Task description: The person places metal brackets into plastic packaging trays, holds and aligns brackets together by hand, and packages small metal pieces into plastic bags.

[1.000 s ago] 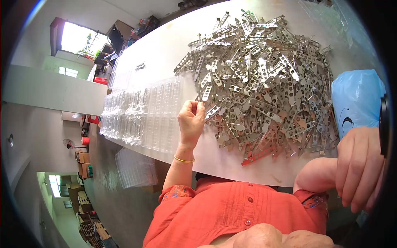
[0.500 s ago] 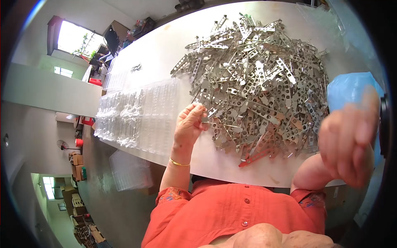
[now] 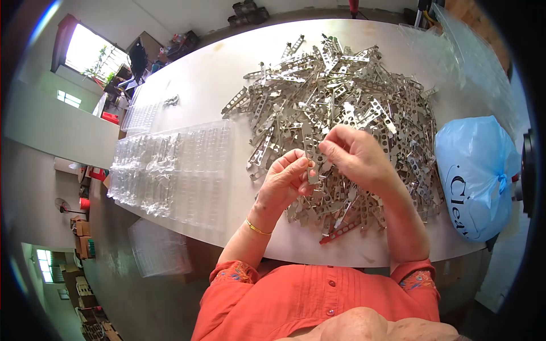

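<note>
A large heap of flat metal pieces with round holes (image 3: 392, 102) covers the middle of the white table. My left hand (image 3: 287, 179) is pinched on a metal piece (image 3: 311, 170) in front of the heap's near left side. My right hand (image 3: 355, 153) is beside it, over the heap, with thumb and forefinger close together near the piece's upper end; whether anything is between them is too small to tell. To the left, a clear plastic tray (image 3: 205, 176) has metal pieces in its left part.
A blue plastic bag (image 3: 478, 176) stands at the table's right edge, near clear plastic sheets (image 3: 455, 68). Another clear tray (image 3: 142, 111) and a small cluster of metal bits (image 3: 171, 101) lie at the far left. Clear trays (image 3: 159, 247) sit below the table's left edge.
My right hand has come from the blue bag at the right to the heap, beside my left hand. My left hand has moved slightly right with a metal piece. The view has shifted.
</note>
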Demonstrator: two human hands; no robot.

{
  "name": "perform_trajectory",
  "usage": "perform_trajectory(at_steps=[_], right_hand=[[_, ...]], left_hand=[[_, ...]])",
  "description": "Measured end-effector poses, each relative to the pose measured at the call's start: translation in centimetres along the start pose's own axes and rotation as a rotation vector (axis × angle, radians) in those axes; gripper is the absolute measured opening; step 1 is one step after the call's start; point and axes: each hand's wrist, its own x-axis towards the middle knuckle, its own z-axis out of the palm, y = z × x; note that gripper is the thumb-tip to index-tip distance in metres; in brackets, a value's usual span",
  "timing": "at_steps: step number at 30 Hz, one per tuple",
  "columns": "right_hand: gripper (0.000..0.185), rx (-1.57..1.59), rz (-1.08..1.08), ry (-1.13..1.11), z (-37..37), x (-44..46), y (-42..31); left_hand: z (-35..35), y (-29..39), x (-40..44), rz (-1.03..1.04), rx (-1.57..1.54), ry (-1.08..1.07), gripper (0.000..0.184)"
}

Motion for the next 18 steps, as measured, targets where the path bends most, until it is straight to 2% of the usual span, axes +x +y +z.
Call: perform_trajectory(at_steps=[8,10,14,18], right_hand=[[0.022,0.165,0.143,-0.188,1.8,0.4,0.7],[0.022,0.256,0.26,-0.256,1.6,0.1,0.0],[0.023,0.275,0.363,-0.23,1.8,-0.9,0.5],[0.024,0.324,0.363,-0.218,1.5,-1.9,0.9]], left_hand=[[-0.9,0.0,-0.6,-0.078,-0.098,-0.129,0.008],[-1.1,0.0,-0.8,-0.098,-0.129,-0.153,0.008],[-1.2,-0.6,-1.0,-0.156,-0.136,-0.153,0.007],[-0.9,-1.0,-1.1,-0.209,-0.182,-0.168,0.008]])
